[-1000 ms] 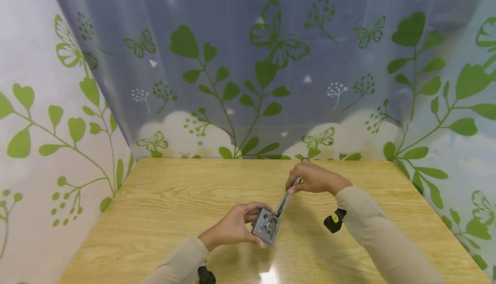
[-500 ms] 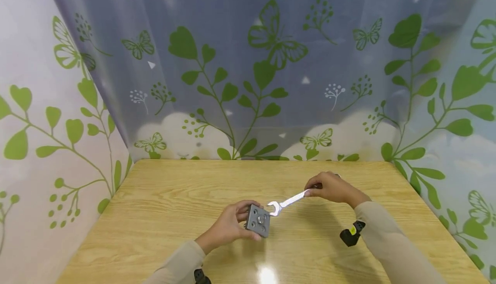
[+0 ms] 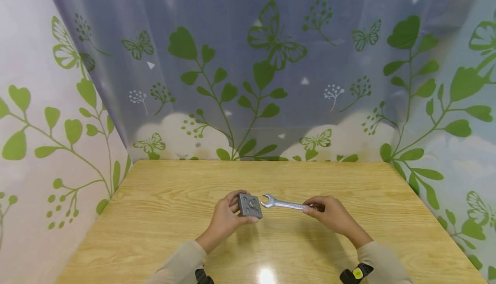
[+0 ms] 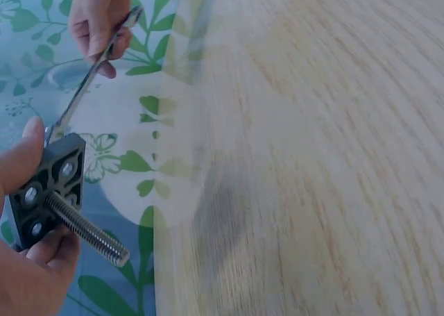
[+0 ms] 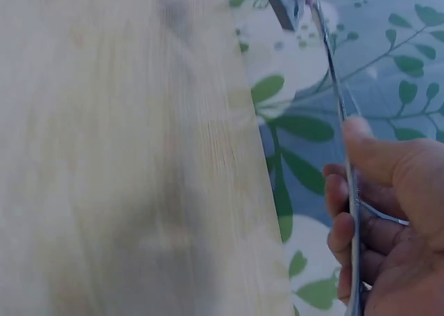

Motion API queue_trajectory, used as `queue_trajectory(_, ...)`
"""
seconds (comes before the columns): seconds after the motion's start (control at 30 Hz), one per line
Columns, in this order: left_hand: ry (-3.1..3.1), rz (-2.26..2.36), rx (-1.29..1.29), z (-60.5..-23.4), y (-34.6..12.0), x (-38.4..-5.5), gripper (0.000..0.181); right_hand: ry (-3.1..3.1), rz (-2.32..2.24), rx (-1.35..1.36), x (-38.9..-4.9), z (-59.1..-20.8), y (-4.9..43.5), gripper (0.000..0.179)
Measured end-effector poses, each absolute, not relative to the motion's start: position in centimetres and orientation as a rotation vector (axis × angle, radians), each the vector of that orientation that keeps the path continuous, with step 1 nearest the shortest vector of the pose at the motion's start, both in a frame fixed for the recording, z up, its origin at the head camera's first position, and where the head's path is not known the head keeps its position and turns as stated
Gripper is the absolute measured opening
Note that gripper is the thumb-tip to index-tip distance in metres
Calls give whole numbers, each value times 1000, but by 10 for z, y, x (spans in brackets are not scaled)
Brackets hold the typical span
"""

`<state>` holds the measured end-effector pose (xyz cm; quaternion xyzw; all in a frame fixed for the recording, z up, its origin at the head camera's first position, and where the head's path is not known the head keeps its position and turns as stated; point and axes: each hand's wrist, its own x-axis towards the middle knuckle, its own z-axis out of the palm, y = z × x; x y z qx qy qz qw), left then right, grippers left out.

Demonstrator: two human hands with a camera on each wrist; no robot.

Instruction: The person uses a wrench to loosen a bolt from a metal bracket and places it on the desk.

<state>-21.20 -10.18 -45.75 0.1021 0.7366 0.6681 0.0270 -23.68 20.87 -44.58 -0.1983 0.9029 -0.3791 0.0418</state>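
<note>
Pinched by the right hand (image 3: 333,214), the wrench (image 3: 286,205) has come away from the bolt head (image 3: 253,203) — so turning has likely paused — and points at the square plate (image 3: 249,210), which the left hand (image 3: 227,217) pinches above the tabletop (image 3: 182,185).

In my head view I see a wood-grain table (image 3: 186,185), a bright glare spot (image 3: 266,275) low on its top. Behind it I have a blue-grey backdrop (image 3: 217,8) printed with green butterflies (image 3: 276,38), green leaves (image 3: 229,92) and white clouds (image 3: 345,143); a paler leaf-printed panel (image 3: 27,51) stands on the left.
</note>
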Motion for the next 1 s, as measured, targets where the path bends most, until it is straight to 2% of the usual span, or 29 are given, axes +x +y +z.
queue_trajectory(0.4, 2335, 2164, 244, -453, -99, -211, 79, 2745, -1333, -649, -192, -455, 172, 32)
queue_trajectory(0.67, 2356, 2199, 153, -455, -98, -213, 75, 2750, -1413, -519, -172, -453, 148, 28)
queue_trajectory(1.0, 2340, 2232, 106, -456, -98, -212, 75, 2755, -1440, -390, -162, -456, 130, 25)
